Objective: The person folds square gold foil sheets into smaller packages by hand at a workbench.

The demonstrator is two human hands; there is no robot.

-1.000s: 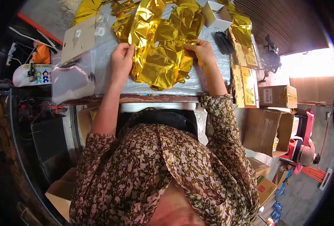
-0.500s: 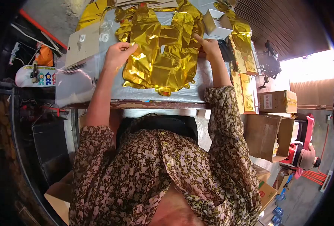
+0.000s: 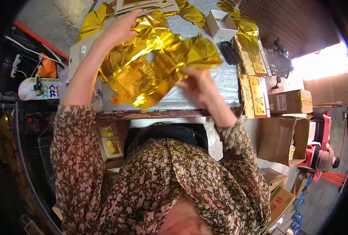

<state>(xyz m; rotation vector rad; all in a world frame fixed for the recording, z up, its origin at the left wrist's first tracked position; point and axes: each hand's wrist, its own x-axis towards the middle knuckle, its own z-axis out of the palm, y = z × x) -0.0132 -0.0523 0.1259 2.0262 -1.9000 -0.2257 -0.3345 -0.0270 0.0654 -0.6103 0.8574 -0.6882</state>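
A flat, crumpled gold foil balloon (image 3: 135,76) is lifted and bunched over the table's near part. My left hand (image 3: 121,31) is at its upper left edge, closed on the foil, with one finger stretched away from the rest. At the balloon's lower right side is my right hand (image 3: 201,84), smeared by motion. It touches or nearly touches the foil; whether its fingers grip cannot be made out. Part of the foil stands up to the right, above my right hand.
The table (image 3: 221,90) has a pale plastic cover. At its far right are a white open box (image 3: 221,25), a black object (image 3: 231,53) and printed boxes (image 3: 256,96). More gold foil (image 3: 93,23) and cardboard pieces (image 3: 146,4) lie at the back. Cartons (image 3: 280,137) stand on the right; a person (image 3: 323,156) sits beyond.
The balloon, spread flat before, is now raised, folded and shifted left. My left hand has moved up and away; my right hand has come down and inward.
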